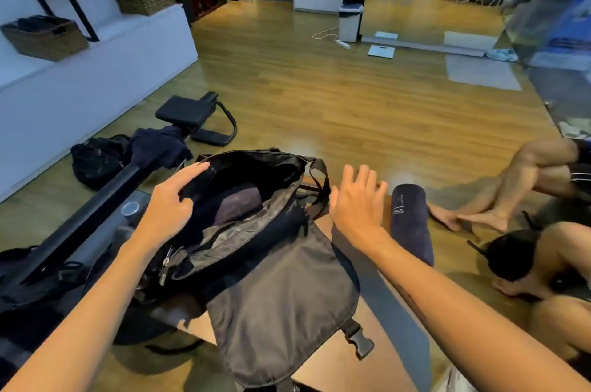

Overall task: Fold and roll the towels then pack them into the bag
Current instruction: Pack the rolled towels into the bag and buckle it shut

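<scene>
Lying just right of the bag [281, 289], the rolled towel [411, 225] is dark, with pale lettering; likely soft, light, and best gripped around its middle to stay rolled. Right hand [358, 199] hovers beside it, fingers spread, empty. Left hand [172, 199] pinches the bag's opening; another towel [236, 204] sits inside.

Both forearms are bare up to the lower frame edge, with no sleeves in view. The left hand [168, 199] wears no ring, glove or watch, and its wrist is bare. The right hand [358, 199] is likewise bare, with no jewellery on fingers or wrist. A dark, thin marking, perhaps a tattoo, runs along the inner side of the right forearm [412, 302]; it is too blurred to make out.
</scene>
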